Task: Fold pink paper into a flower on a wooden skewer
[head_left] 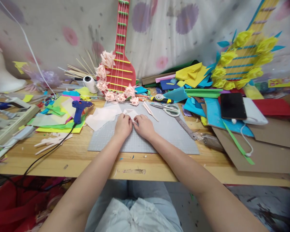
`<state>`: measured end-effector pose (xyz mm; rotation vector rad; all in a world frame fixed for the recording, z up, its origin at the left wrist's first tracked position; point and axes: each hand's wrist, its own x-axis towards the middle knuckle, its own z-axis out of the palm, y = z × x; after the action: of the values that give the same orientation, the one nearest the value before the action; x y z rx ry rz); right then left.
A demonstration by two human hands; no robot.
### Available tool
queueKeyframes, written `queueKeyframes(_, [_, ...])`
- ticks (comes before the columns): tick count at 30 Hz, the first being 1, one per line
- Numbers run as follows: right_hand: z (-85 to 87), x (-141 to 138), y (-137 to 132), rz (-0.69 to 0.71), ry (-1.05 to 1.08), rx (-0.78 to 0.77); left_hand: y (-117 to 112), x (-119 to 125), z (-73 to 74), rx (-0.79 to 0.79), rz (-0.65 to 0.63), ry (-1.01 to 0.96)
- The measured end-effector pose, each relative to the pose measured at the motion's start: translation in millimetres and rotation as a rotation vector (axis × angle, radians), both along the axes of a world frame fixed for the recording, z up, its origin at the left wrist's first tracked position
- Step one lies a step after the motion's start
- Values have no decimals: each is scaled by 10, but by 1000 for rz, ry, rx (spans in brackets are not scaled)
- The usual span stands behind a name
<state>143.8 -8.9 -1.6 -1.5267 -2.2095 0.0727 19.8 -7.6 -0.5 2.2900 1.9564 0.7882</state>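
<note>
My left hand and my right hand meet over the grey cutting mat, fingers curled in pinches. Between them is a small piece of pale pink paper, its top edge showing beyond the fingertips. Both hands grip its near part, which they mostly hide. Left of my left hand lie larger pale pink paper sheets, partly over the mat's edge. A narrow folded pink strip rests beyond my right hand, near the scissors.
A red paper guitar with pink flowers stands behind the mat; a yellow one stands right. A blue glue gun is at left, its cord crossing the table. A metal ruler, cardboard and a phone lie right.
</note>
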Motion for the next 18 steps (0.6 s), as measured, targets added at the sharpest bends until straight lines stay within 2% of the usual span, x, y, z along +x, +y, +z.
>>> queueKeyframes(18, [14,-16,-3,-17,-8,-14,-37,-2,8,-2,-20,4])
